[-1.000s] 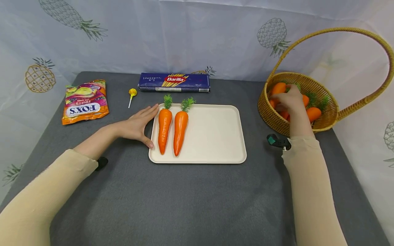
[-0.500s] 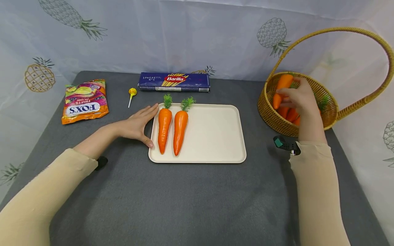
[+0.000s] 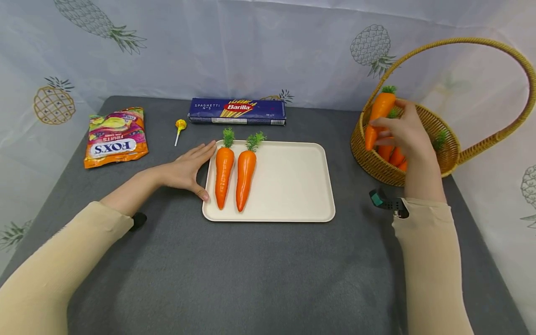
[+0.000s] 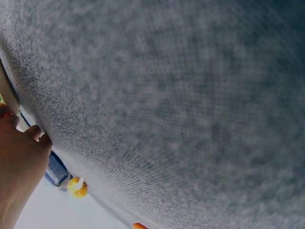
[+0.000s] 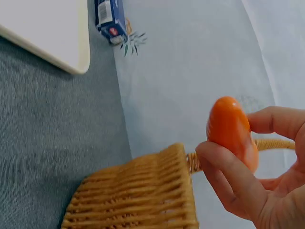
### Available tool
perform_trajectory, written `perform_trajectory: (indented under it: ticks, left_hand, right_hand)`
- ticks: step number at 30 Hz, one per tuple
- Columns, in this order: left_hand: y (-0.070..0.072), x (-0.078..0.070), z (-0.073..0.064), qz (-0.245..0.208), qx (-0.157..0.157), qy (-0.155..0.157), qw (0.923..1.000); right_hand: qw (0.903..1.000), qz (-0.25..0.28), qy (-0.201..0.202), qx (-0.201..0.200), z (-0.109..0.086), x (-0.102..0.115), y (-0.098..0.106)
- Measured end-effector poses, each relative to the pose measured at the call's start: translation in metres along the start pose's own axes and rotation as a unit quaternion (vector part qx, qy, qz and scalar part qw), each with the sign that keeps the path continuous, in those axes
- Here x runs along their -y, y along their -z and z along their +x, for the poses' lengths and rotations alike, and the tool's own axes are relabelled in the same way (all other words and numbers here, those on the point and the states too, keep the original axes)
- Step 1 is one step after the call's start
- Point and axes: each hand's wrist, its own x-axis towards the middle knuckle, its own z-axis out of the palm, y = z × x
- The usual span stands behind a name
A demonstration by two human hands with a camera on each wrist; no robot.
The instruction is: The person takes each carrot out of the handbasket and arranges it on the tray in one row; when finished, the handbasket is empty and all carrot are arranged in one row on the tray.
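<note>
A carrot (image 3: 381, 111) with a green top is pinched between the thumb and fingers of my right hand (image 3: 408, 130), above the left rim of the wicker basket (image 3: 372, 163). The right wrist view shows the same carrot (image 5: 231, 129) tip-on. More carrots (image 3: 395, 156) lie inside the basket, partly hidden by the hand. My left hand (image 3: 186, 172), fingers spread, rests at the left edge of the cream tray (image 3: 293, 186). Two carrots (image 3: 224, 179) lie side by side on the tray's left part, green tops to the back.
Behind the tray lies a blue spaghetti box (image 3: 236, 111). A yellow lollipop (image 3: 180, 126) and a Fox's candy bag (image 3: 116, 138) are at the back left. The basket's tall handle (image 3: 473, 41) arches over its opening. A pineapple-print curtain (image 3: 268, 51) hangs behind the grey table (image 3: 268, 274).
My right hand has come up out of the basket with a carrot, lifting it to the left rim and tilting its top upward. The left hand and tray have stayed put.
</note>
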Motion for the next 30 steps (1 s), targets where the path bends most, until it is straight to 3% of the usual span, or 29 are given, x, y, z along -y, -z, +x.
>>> perform_trajectory:
  ticks: [9,30]
  left_hand:
    - [0.000,-0.001,0.000,-0.002,0.001,0.006,1.0000]
    - [0.001,-0.003,-0.001,-0.001,0.002,0.008,1.0000]
  right_hand:
    - [0.9973,0.024,0.003,0.069,-0.009,0.005,-0.014]
    - [0.9932,-0.024,0.045,0.104,-0.024,0.010,-0.047]
